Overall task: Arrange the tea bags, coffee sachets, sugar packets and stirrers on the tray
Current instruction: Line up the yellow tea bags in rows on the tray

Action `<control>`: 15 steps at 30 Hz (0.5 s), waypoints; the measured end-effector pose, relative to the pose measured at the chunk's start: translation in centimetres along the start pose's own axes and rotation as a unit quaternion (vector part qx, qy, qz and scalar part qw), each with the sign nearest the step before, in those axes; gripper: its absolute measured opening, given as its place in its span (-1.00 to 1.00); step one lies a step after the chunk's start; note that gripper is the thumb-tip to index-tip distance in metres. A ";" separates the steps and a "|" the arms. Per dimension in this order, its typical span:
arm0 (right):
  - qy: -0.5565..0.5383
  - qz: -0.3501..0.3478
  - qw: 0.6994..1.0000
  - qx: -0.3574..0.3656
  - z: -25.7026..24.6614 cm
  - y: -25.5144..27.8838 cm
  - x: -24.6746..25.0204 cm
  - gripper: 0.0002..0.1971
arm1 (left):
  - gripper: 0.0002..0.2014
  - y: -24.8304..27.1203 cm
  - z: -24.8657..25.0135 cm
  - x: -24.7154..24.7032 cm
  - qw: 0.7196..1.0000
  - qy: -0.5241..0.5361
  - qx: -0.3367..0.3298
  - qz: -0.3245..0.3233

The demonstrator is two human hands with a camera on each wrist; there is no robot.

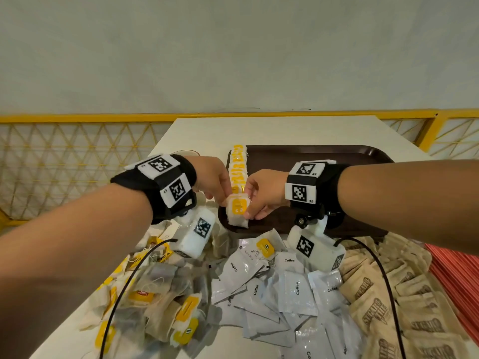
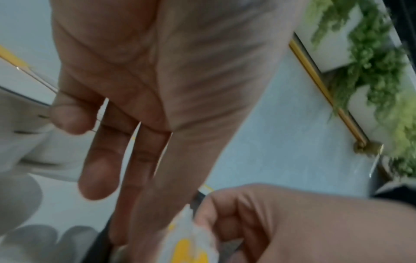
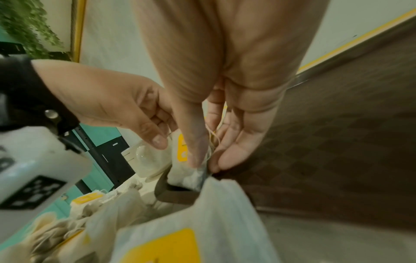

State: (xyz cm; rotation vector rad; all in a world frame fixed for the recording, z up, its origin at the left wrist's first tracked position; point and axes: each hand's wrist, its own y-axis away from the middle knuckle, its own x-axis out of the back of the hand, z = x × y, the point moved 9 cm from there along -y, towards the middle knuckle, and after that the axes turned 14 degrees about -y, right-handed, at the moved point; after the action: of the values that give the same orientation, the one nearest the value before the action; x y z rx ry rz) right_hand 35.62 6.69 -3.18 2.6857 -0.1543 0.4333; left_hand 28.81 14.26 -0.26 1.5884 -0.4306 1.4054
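Loose tea bags (image 1: 160, 304), coffee sachets (image 1: 280, 294) and sugar packets (image 1: 388, 304) heap the near table, off the tray (image 1: 337, 156). Both hands meet at the tray's near left corner: right hand (image 1: 261, 193) pinches a tea bag (image 1: 237, 211) upright, left hand (image 1: 211, 181) pinches its other side. It ends a row (image 1: 238, 167) along the left edge. Released unsupported, it would likely flop over or tip neighbours; the trailing string could snag fingers.

You held a yellow-tagged tea bag (image 1: 238, 211) upright at the brown tray's (image 1: 337, 156) near-left corner, ending a row of tea bags (image 1: 239, 167) along its left edge.
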 end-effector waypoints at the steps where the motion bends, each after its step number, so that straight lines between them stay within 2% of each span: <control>1: 0.012 0.006 1.000 0.004 -0.1 0.1 0.1 -0.71 | -0.87 -0.1 0.0 -0.1 1.000 0.007 -0.001 0.007; 4: 0.026 0.019 0.999 0.015 -0.3 0.3 0.1 -0.71 | -0.98 -0.3 -0.2 -0.2 0.999 0.033 0.009 0.026; 12: 0.048 0.060 0.996 0.039 -0.8 0.1 0.7 -0.55 | -0.80 -1.0 0.0 0.4 0.998 -0.006 0.064 0.026; 15: 0.045 0.061 0.996 0.044 -0.7 0.1 0.7 -0.53 | -0.78 -0.9 0.2 0.2 0.999 0.000 0.054 0.007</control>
State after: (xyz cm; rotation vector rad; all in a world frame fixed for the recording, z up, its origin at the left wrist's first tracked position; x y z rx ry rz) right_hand 36.10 6.82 -2.26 2.7462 -0.2792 0.6095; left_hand 29.71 14.63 -0.45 1.6754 -0.3724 1.4603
